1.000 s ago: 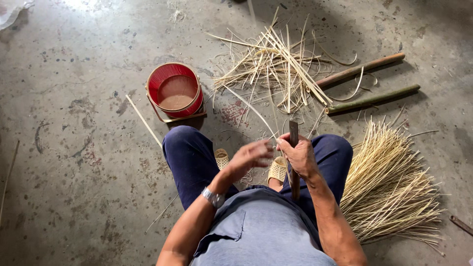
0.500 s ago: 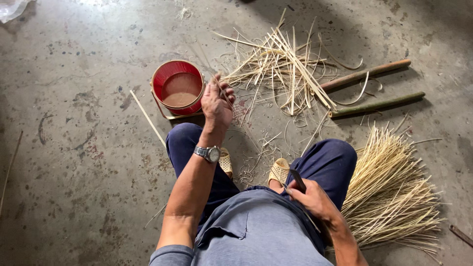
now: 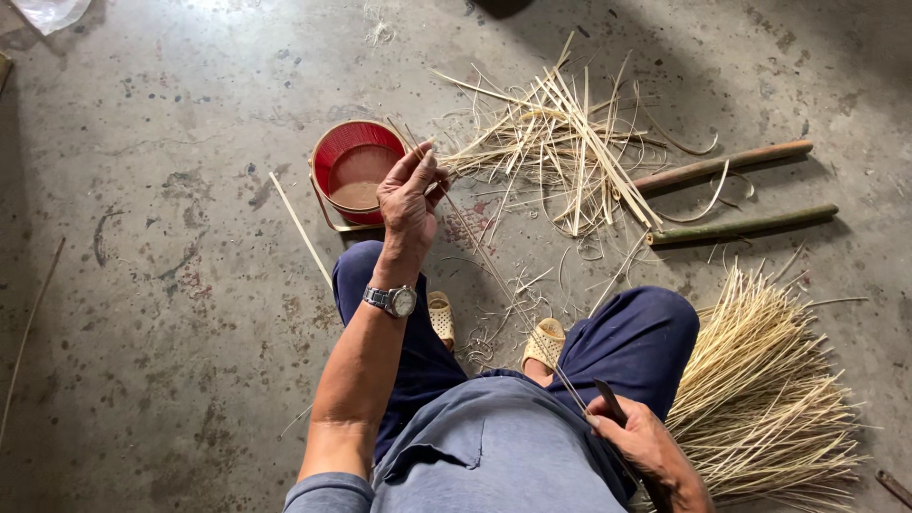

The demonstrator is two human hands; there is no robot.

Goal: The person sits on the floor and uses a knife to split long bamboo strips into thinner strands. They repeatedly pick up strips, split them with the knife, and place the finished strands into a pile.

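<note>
- A thin pale bamboo strip [image 3: 494, 271] runs slantwise from the raised left hand [image 3: 408, 195] down to the right hand [image 3: 636, 442] beside the lap.
- Left fingers [image 3: 423, 161] pinch its upper end, just over the round red plastic bucket [image 3: 353, 169].
- Right fingers are clenched around a dark-bladed knife [image 3: 608, 401] and the strip.
- A bundle of pale split strips [image 3: 769, 399] lies on the concrete floor [image 3: 161, 313] to the right.
</note>
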